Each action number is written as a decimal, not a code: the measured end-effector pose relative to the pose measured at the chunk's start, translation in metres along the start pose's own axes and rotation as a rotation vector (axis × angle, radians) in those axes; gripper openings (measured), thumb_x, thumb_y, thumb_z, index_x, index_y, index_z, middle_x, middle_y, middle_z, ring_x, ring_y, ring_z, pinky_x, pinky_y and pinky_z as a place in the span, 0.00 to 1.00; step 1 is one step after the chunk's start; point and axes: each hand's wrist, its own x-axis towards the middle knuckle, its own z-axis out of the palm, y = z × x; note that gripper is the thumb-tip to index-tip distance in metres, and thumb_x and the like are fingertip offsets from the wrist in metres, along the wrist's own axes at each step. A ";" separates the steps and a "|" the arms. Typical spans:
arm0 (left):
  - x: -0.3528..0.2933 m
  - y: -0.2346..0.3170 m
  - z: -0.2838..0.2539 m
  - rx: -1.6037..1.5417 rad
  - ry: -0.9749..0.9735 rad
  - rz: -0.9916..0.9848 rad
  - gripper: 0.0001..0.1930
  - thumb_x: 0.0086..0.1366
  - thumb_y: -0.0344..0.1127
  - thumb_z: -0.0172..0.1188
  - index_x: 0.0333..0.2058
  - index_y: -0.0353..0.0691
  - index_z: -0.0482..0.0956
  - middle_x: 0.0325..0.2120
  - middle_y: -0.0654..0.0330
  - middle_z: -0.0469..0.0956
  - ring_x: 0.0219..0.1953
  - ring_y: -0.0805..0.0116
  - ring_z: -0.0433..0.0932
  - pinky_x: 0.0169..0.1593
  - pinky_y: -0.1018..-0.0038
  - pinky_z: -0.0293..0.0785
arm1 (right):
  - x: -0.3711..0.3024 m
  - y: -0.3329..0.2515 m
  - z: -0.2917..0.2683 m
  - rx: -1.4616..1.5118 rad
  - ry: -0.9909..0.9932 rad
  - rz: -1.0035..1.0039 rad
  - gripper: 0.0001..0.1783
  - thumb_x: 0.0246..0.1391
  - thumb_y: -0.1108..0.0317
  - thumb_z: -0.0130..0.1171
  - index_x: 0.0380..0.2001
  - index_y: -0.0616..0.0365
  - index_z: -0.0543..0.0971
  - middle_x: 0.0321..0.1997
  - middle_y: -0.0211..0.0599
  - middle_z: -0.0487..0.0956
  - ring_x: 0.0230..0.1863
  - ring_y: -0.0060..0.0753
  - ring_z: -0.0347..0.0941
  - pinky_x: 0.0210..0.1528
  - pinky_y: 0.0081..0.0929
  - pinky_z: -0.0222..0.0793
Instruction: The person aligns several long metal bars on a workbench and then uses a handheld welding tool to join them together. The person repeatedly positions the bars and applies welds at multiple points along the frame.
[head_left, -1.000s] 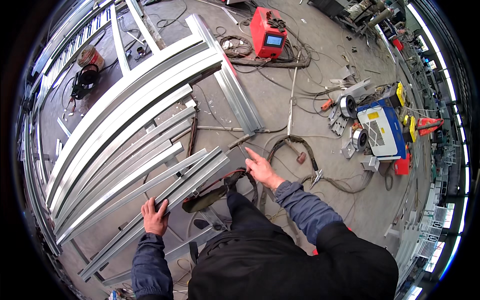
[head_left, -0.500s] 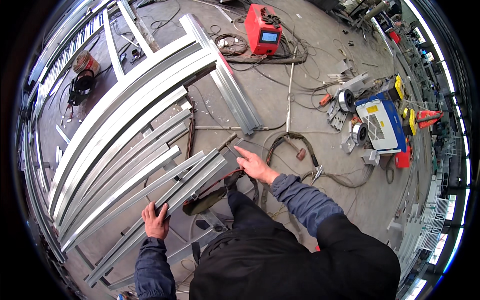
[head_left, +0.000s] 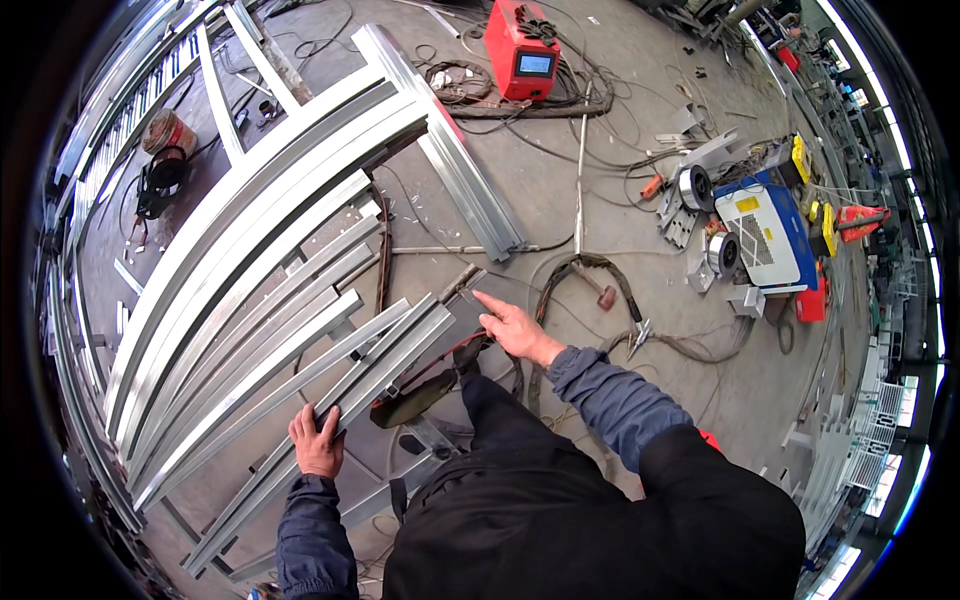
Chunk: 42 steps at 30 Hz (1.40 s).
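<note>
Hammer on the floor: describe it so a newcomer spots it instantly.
Find the red machine with a lit screen at the top, then look down to the dark cable arching near the right hand. The hammer lies within that curve. Its chunky reddish-brown head sets it apart from the cable around it.

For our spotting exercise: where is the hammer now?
In the head view, the hammer lies to the right of the right hand, within the curve of the dark cable.
</note>
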 end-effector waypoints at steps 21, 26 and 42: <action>0.000 0.002 -0.004 0.001 0.000 0.006 0.38 0.56 0.37 0.77 0.67 0.59 0.80 0.68 0.47 0.67 0.68 0.40 0.68 0.71 0.45 0.62 | -0.033 0.005 -0.003 0.005 0.082 0.036 0.34 0.78 0.62 0.56 0.82 0.49 0.65 0.31 0.28 0.76 0.33 0.23 0.69 0.42 0.28 0.73; 0.002 0.000 -0.002 -0.004 0.014 0.011 0.38 0.54 0.36 0.77 0.66 0.60 0.80 0.68 0.47 0.68 0.68 0.40 0.68 0.71 0.45 0.63 | -0.040 0.002 -0.003 0.045 0.004 0.027 0.34 0.79 0.62 0.56 0.82 0.51 0.65 0.36 0.27 0.79 0.35 0.22 0.71 0.43 0.26 0.73; -0.001 -0.004 -0.005 -0.010 0.010 0.009 0.39 0.54 0.37 0.76 0.68 0.62 0.79 0.67 0.48 0.69 0.68 0.42 0.68 0.70 0.45 0.63 | -0.065 0.008 0.009 0.051 0.203 0.165 0.35 0.77 0.62 0.60 0.80 0.63 0.66 0.33 0.27 0.78 0.30 0.18 0.70 0.34 0.23 0.70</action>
